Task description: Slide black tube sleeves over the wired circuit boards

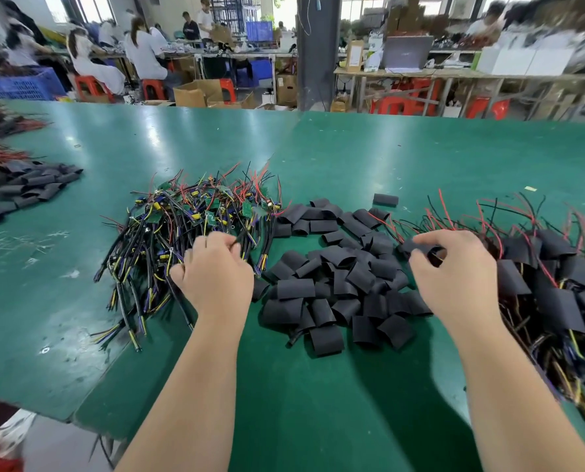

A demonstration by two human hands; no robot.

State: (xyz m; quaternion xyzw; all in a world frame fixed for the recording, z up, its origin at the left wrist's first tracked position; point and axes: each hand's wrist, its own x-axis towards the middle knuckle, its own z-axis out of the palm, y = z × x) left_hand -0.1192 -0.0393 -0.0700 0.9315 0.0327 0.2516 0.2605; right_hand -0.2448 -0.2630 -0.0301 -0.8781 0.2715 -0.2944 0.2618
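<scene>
The green surface (352, 158) carries three groups across the middle of the frame: a tangle of wired circuit boards (195, 216) at centre left, a heap of loose black tube sleeves (332, 284) at centre, and a sleeved pile (557, 291) at the right edge. The left hand (216, 277) sits at the lower right margin of the tangle, fingers curled, thumb and forefinger pinching one dark cable (239, 239). Which board this cable belongs to cannot be told. The right hand (454, 277) sits at the left margin of the sleeved pile, fingers curled round a single sleeve (415, 247). Whether a board is already inside that sleeve cannot be told. The loose sleeves lie flattened between the two hands, their long axes pointing in mixed directions, and the heap is closer to the right hand. The boards lie up and to the left of the left hand. The coming move probably depends on this layout: board drawn in from the left, sleeve taken from the centre, sleeve bore aligned with the board's long axis. A further stock of sleeves (22, 192) at the left edge lies well apart from both hands.
</scene>
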